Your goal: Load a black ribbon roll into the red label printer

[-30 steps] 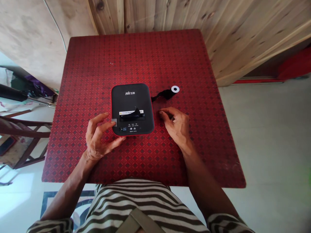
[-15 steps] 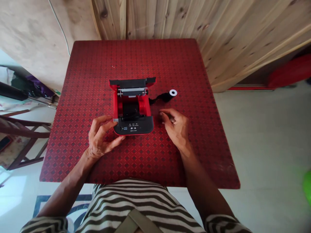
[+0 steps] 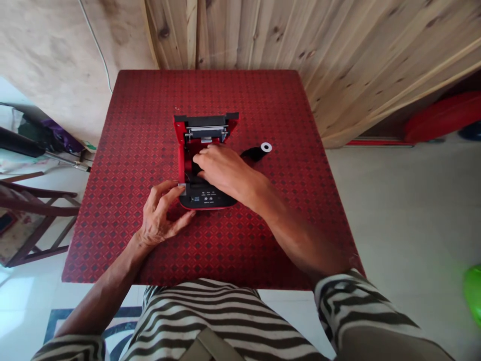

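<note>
A red and black label printer (image 3: 209, 200) stands on the table with its lid (image 3: 206, 121) raised at the back. My left hand (image 3: 161, 213) grips its front left corner, fingers on the side and top edge, thumb at the front. My right hand (image 3: 225, 168) reaches into the open bay from the right, fingers bent down and close together over the dark roll inside. Its fingertips are partly hidden, and so is most of the roll. To the right of the printer lies a small black roll with a white core (image 3: 266, 147), its black strip running toward the printer.
The red patterned table (image 3: 285, 235) backs onto a wooden plank wall (image 3: 244, 35). A wooden chair (image 3: 41, 220) is at the left. A green round object (image 3: 472, 291) sits on the floor at far right. A white cable (image 3: 96, 42) hangs at the upper left.
My right hand has moved left from the table beside the printer into its open bay. My left hand keeps its place at the printer's corner.
</note>
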Available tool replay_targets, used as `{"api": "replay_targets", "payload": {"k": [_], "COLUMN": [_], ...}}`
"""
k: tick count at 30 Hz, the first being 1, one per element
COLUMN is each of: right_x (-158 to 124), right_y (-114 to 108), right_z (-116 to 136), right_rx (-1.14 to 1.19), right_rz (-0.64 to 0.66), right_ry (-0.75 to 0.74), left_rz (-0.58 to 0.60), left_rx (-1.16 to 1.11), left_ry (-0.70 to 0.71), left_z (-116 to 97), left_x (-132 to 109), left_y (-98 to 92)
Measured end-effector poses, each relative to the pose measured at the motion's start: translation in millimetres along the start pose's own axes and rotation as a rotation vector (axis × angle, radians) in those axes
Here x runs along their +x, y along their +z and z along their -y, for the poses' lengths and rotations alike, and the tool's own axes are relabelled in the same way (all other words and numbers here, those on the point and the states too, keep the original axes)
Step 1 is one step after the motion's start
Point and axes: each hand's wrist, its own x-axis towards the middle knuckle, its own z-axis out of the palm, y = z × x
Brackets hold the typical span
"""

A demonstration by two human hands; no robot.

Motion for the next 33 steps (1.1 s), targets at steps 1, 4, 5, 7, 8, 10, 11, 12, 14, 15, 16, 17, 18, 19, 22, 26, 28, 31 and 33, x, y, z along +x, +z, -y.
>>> {"api": "replay_targets", "payload": {"k": [1, 4, 5, 7, 8, 10, 11, 12, 14, 15, 16, 17, 18, 19, 22, 26, 28, 31, 33], "right_x": [3.4, 5.3, 4.0, -0.5, -3.5, -11.2, -16.5, -23.2, -42.1, -54.6, -68.9, -84.6, -101.1, -117.7, -160.6, -184.9, -183.9, -178.1, -177.7], "right_y": [-0.7, -3.0, -3.8, -5.8, -7.0, -10.4, -13.0, -16.3, -24.9, -29.7, -34.0, -37.3, -38.9, -38.3, -21.2, 25.9, 50.1, 75.5, 81.6], "right_z": [0.4, -1.5, -2.5, -3.6, -3.3, -1.4, -0.2, 0.7, 0.4, -1.2, -3.8, -7.2, -11.1, -15.1, -23.5, -19.4, -13.5, -6.0, -4.1], "right_rx": [0.0, 0.081, 0.107, 0.115, 0.101, 0.075, 0.076, 0.092, 0.171, 0.232, 0.304, 0.388, 0.483, 0.586, 0.894, 1.009, 0.967, 0.925, 0.911], "right_rz": [0.023, 0.002, -0.013, -0.03, -0.046, -0.107, -0.153, -0.205, -0.323, -0.39, -0.463, -0.531, -0.582, -0.611, -0.568, -0.445, -0.402, -0.393, -0.388], "right_ry": [0.009, 0.013, 0.008, -0.006, -0.012, -0.022, -0.021, -0.017, -0.008, -0.002, 0.013, 0.035, 0.069, 0.117, 0.269, 0.411, 0.447, 0.45, 0.443], "left_rz": [0.001, 0.006, 0.008, 0.009, 0.005, -0.004, -0.009, -0.009, -0.006, -0.006, -0.005, -0.005, -0.007, -0.009, -0.016, -0.026, -0.03, -0.038, -0.034], "left_rx": [-0.002, -0.01, -0.012, -0.013, -0.011, -0.006, -0.003, 0.001, 0.004, 0.004, 0.004, 0.003, 0.002, 0.001, -0.011, -0.026, -0.018, -0.002, 0.004], "left_ry": [-0.002, -0.009, -0.01, -0.009, -0.006, -0.003, -0.002, -0.003, -0.005, -0.004, -0.002, -0.001, 0.002, 0.005, 0.008, 0.014, 0.024, 0.038, 0.039], "left_z": [0.0, -0.2, -0.4, -0.5, -0.5, -0.1, 0.2, 0.5, 1.0, 1.1, 1.2, 1.2, 1.1, 1.0, 0.5, 0.1, 0.4, 1.2, 1.7], "left_x": [-0.1, 0.1, 0.1, -0.1, -0.4, -0.8, -0.9, -0.8, 0.1, 0.8, 1.5, 2.2, 2.8, 3.4, 4.7, 6.0, 6.3, 6.1, 5.9], "left_y": [-0.1, -0.4, -0.3, 0.0, 0.3, 0.9, 1.1, 1.3, 1.3, 1.1, 0.9, 0.7, 0.5, 0.3, 0.2, 1.0, 1.6, 2.1, 1.9]}}
